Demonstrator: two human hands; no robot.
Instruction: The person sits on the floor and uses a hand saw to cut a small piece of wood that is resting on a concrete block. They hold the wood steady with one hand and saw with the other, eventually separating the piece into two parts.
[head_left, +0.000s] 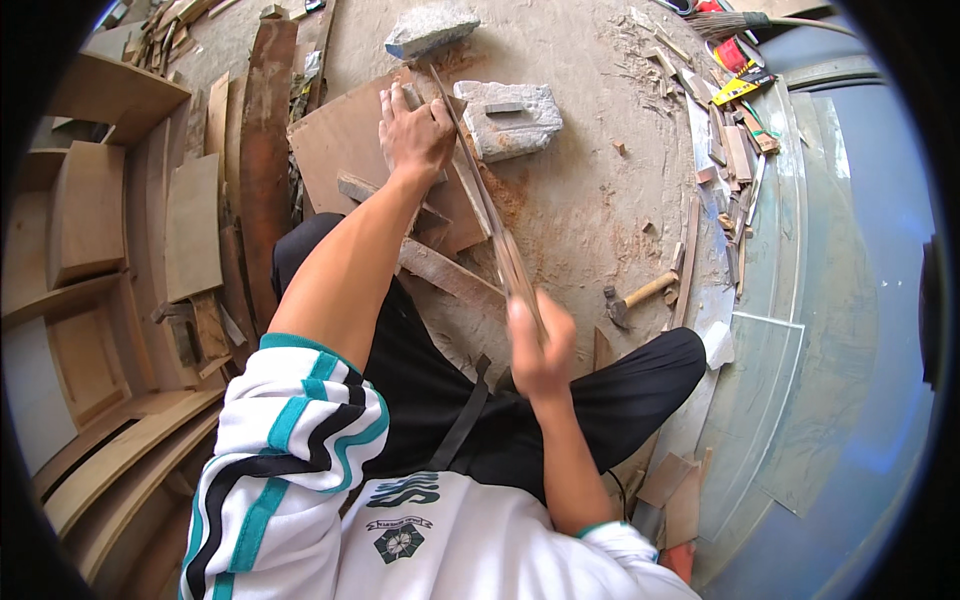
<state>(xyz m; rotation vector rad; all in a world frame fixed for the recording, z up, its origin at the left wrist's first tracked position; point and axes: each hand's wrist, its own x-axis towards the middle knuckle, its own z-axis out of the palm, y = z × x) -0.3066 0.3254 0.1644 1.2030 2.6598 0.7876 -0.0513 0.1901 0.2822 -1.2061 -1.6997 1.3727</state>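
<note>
My right hand [540,345], smeared by motion, is closed round the near end of a handsaw [492,215]. Its long, thin blade is seen nearly edge-on and runs away from me along the right side of a brown board [335,135]. My left hand [415,135] presses down near the board's far end, fingers spread, just left of the blade. Short wood strips [355,187] lie on the board below that wrist. A pale strip of wood [470,190] shows beside the blade. Reddish sawdust [512,190] is scattered to the right. The exact cut is hidden.
Two rough pale blocks [540,125] [430,28] stand beyond the board; a small grey bar rests on the nearer one. A hammer [640,298] lies right of my hand. Glass sheets [760,400] and wood scraps [735,150] line the right; wooden cabinets [90,215] stand left.
</note>
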